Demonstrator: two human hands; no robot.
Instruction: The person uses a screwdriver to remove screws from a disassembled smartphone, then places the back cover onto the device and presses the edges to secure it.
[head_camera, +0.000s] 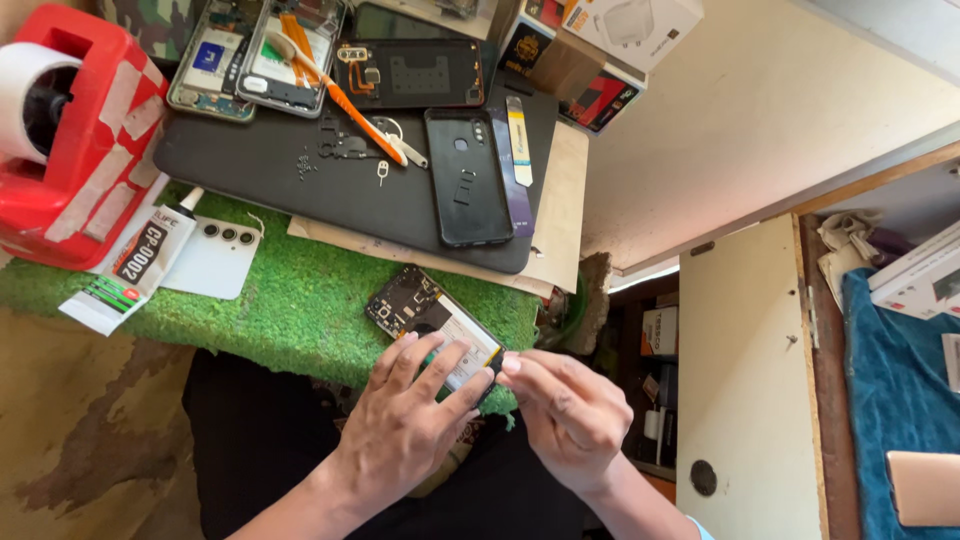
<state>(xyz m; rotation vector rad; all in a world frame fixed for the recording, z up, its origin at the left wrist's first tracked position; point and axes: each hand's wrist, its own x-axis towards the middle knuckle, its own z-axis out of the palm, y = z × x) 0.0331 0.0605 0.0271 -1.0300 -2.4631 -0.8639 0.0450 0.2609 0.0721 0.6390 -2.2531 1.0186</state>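
Two hands (400, 420) (570, 410) gripping opened phone (425, 310), lower end hidden

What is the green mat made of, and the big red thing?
Green mat: looks like fake grass, probably plastic fibres, fuzzy and matte. Red tape dispenser: seems hard plastic, smooth and slightly shiny, patched with strips of pale tape.

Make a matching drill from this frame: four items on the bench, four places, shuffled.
Things:
1. opened phone
2. red tape dispenser
3. black back cover
4. white phone case

Places:
A. far left edge of the bench
B. on the black mat, camera holes up
C. under both hands, left hand and right hand, on the green turf
D. on the green turf beside a glue tube

Pairs: 1-C, 2-A, 3-B, 4-D
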